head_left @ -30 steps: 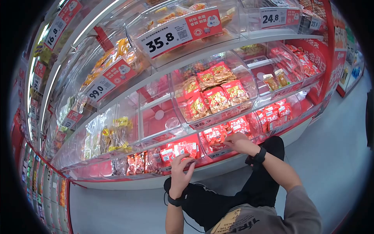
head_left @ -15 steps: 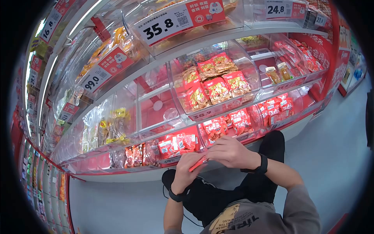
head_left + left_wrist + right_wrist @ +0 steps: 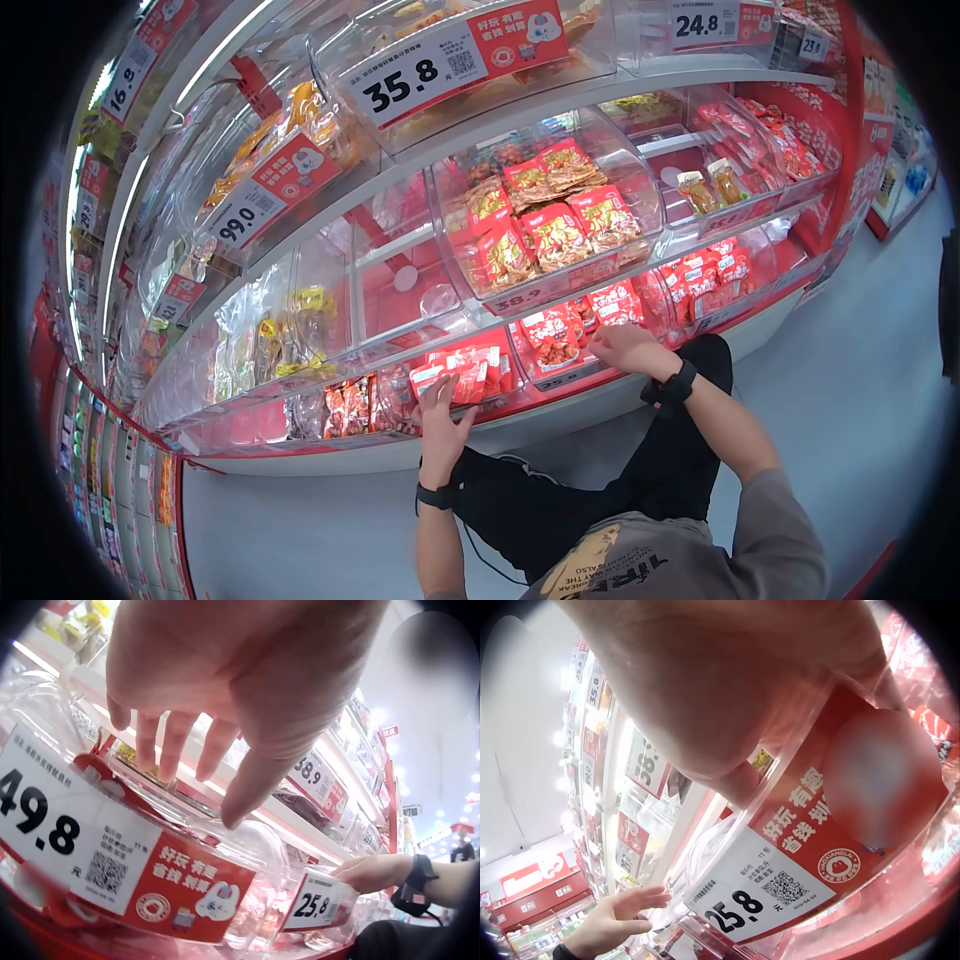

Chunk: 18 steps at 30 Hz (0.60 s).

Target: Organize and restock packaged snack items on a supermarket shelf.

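My left hand (image 3: pixel 440 425) reaches over the front of a clear bin of red snack packets (image 3: pixel 480 375). Its fingers look straight and slightly spread in the left wrist view, behind a 49.8 price tag (image 3: pixel 97 840), and the fingertips overlap the nearest packets in the head view. To the right, my right hand (image 3: pixel 632 350) is over the bin marked 25.8, close to more red packets (image 3: pixel 550 335). Its thumb hangs beside the price tag (image 3: pixel 742 900) in the right wrist view, and most of its fingers are hidden. No packet shows in that hand.
Shelves of clear bins rise in front, with a bin of red and gold packets (image 3: pixel 560 235) overhanging the lower row. A white shelf edge (image 3: pixel 400 165) runs above it. My bent knees (image 3: pixel 700 370) are close to the lowest row, over a grey floor (image 3: pixel 290 530).
Half a second ago both hands met around a red packet in front of the bins. They have since separated, the left hand to the left bin, the right back to the 25.8 bin.
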{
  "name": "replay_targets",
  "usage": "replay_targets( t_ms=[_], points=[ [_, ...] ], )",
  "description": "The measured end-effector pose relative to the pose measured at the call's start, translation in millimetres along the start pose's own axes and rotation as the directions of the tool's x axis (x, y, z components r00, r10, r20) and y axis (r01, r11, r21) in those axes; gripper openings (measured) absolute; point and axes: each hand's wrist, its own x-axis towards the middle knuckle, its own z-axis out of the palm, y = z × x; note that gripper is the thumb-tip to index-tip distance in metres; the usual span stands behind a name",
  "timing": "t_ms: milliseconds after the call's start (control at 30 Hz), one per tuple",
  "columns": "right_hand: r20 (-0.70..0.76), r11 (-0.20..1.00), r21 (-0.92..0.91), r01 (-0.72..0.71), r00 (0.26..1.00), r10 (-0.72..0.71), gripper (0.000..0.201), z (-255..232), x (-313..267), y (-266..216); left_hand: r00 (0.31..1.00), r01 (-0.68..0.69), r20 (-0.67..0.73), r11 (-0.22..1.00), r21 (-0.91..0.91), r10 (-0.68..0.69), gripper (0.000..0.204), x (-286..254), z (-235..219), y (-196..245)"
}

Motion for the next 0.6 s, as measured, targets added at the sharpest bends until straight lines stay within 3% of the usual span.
replay_targets(
  t_ms=[67, 233, 333, 433, 533, 600],
  points=[
    [0.106, 1.000, -0.004, -0.005, 0.994, 0.006, 0.045, -7, 0, 0, 0.999, -0.032, 0.002, 0.999, 0.024, 0.032, 0.062, -5, 1, 3],
    [0.209, 0.998, -0.063, 0.019, 0.978, -0.006, 0.041, -12, 7, -3, 0.998, -0.043, -0.044, 0.996, -0.082, 0.039, 0.053, -7, -8, 11],
    [0.169, 0.997, -0.033, 0.065, 0.984, -0.058, 0.042, -7, 9, -3, 0.999, -0.037, -0.037, 0.991, -0.130, 0.032, 0.047, -11, -6, 12],
    [0.053, 0.991, -0.126, 0.042, 0.998, -0.035, 0.042, -8, 13, -20, 0.999, -0.050, -0.022, 0.992, -0.119, 0.048, 0.042, -12, -7, 24],
    [-0.071, 0.984, -0.034, 0.173, 0.982, -0.175, 0.045, 14, 44, -16, 0.995, -0.096, -0.031, 0.991, -0.093, 0.093, 0.038, -8, -14, 39],
    [-0.004, 0.989, 0.033, 0.142, 0.990, -0.142, 0.044, 20, 56, -16, 0.993, -0.114, -0.036, 0.987, -0.118, 0.110, 0.037, -7, -17, 43]
  ],
)
